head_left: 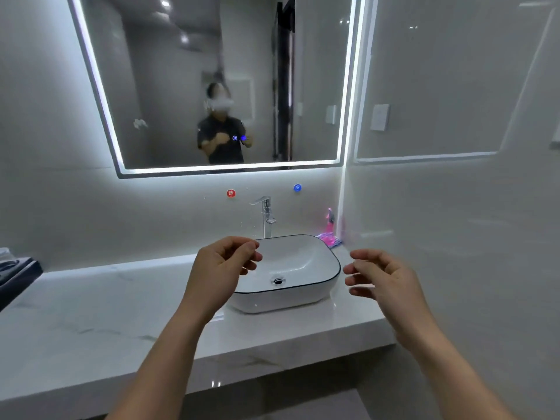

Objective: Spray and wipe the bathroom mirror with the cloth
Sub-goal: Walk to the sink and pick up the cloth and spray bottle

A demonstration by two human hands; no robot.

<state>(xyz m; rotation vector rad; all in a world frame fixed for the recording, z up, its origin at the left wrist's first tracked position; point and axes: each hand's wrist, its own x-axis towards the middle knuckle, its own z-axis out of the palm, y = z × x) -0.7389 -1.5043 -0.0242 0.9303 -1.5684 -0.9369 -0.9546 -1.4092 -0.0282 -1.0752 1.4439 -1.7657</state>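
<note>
While both hands hang bare above the counter [100, 301], the task stands at its very beginning. The left hand [222, 262] sits at centre frame, overlapping the near-left rim of the basin [321, 294], with its fingers [250, 253] curled loosely inward and holding nothing. The right hand [383, 275] sits to the right of the basin, its fingers spread and slightly bent, likewise holding nothing.

The mirror [169, 95] fills the upper centre of the frame, edged by a lit strip. No spray film, foam or wipe streak is evident on the glass; a small pale mark at its left-centre may be a smudge or a reflection, and the blur does not allow a firm reading.

The pink spray bottle [330, 221] stands upright in the corner behind the basin, right of centre, close to the side wall. The cloth [328, 239], pink with a blue edge, lies on the counter at the foot of the bottle, just behind the basin's far-right corner. Neither item is touched by either hand. The faucet [266, 215] stands behind the basin at centre.

Status, as a judgement:
- Done: nothing.
- Remaining: pick up the bottle, spray the glass, pick up the cloth, wipe the full surface.

The right hand is nearer both items.
</note>
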